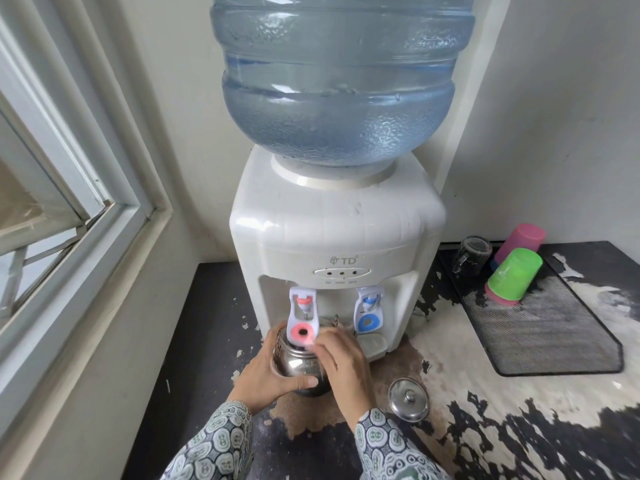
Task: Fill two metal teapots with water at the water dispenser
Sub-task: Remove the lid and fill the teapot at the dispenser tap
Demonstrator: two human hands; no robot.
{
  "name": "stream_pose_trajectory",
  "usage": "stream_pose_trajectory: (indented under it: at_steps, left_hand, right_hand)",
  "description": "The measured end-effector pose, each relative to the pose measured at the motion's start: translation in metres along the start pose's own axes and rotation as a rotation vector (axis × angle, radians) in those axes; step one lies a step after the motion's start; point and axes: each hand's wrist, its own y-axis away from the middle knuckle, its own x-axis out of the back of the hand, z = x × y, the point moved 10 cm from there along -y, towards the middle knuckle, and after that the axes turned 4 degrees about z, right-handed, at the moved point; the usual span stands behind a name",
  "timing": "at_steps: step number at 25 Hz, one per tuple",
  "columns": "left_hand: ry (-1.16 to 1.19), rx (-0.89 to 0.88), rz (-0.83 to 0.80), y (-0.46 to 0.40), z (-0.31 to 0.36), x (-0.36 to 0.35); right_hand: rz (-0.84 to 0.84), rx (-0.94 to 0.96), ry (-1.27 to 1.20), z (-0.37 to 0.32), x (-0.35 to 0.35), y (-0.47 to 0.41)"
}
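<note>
A white water dispenser (pixel 332 237) with a big blue bottle (pixel 339 81) stands at the back of the counter. A shiny metal teapot (pixel 298 363) is held under the red tap lever (pixel 302 330). My left hand (pixel 270 372) grips the teapot's body from the left and below. My right hand (pixel 343 362) lies over the teapot's right side, fingertips by the red lever; whether they press it I cannot tell. The teapot's metal lid (pixel 409 399) lies on the counter to the right. Only one teapot is in view.
A blue tap lever (pixel 367 322) and drip tray (pixel 372 344) sit right of the red one. A black mesh tray (pixel 540 327) at the right holds an upturned glass (pixel 471 255), a pink cup (pixel 521 239) and a green cup (pixel 514 273). A window (pixel 52 188) lines the left wall.
</note>
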Motion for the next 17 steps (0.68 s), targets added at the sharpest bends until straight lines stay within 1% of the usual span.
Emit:
stream_pose_trajectory:
  at_steps: [2, 5, 8, 10, 11, 12, 13, 14, 15, 16, 17]
  left_hand:
    - [-0.021, -0.008, 0.008, 0.0, 0.0, 0.001]
    - [-0.013, -0.013, 0.011, -0.002, -0.003, 0.001]
    - [-0.025, -0.035, 0.027, -0.002, -0.004, 0.001]
    - [-0.047, -0.049, 0.039, -0.001, -0.005, 0.0]
    - [-0.058, -0.057, 0.044, 0.0, -0.004, -0.001]
    - [-0.07, -0.068, 0.053, 0.001, -0.003, -0.002]
    - [-0.082, -0.079, 0.063, 0.003, -0.002, -0.002]
    - [-0.09, -0.093, 0.075, 0.006, 0.0, -0.003]
    - [-0.097, -0.112, 0.085, 0.009, 0.002, -0.005]
    - [-0.11, -0.132, 0.092, 0.013, 0.003, -0.009]
    - [-0.135, -0.146, 0.102, 0.017, 0.002, -0.011]
  right_hand:
    - [-0.003, -0.119, -0.032, 0.015, 0.002, -0.002]
    - [-0.048, -0.196, -0.031, 0.026, 0.0, -0.002]
    - [0.011, -0.303, -0.132, 0.025, 0.002, 0.012]
    - [0.113, -0.387, -0.13, 0.027, 0.006, 0.028]
    - [0.173, -0.475, -0.129, 0.037, 0.009, 0.039]
    - [0.182, -0.632, -0.158, 0.053, 0.008, 0.05]
    - [0.116, -0.833, -0.228, 0.068, 0.001, 0.063]
    - [0.012, -1.009, -0.34, 0.078, -0.011, 0.077]
    - [-0.081, -1.113, -0.486, 0.079, -0.021, 0.089]
    - [-0.133, -1.158, -0.629, 0.076, -0.026, 0.096]
    - [-0.143, -1.163, -0.731, 0.072, -0.027, 0.098]
